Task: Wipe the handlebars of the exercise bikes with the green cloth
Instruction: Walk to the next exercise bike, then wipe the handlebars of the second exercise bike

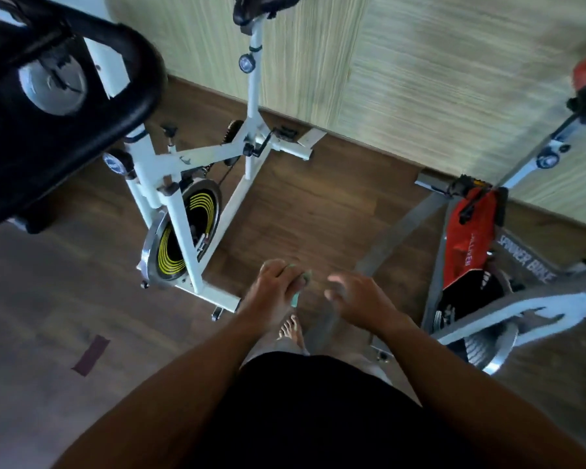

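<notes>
My left hand (274, 288) grips a bunched green cloth (301, 286), of which only a small part shows past the fingers. My right hand (356, 294) hovers just right of it with loosely curled fingers, holding nothing. Both hands hang over the wooden floor between two bikes. A white exercise bike (197, 170) stands at the left, and its black padded handlebar (129, 72) fills the top left corner, well above and left of my hands. A grey and red exercise bike (481, 252) stands at the right; its handlebar is out of view.
A pale green striped wall (420, 69) runs behind both bikes. Dark wood floor (318, 204) lies between them. A strip of dark tape (91, 355) marks the floor at lower left. My bare foot (291, 330) shows below my hands.
</notes>
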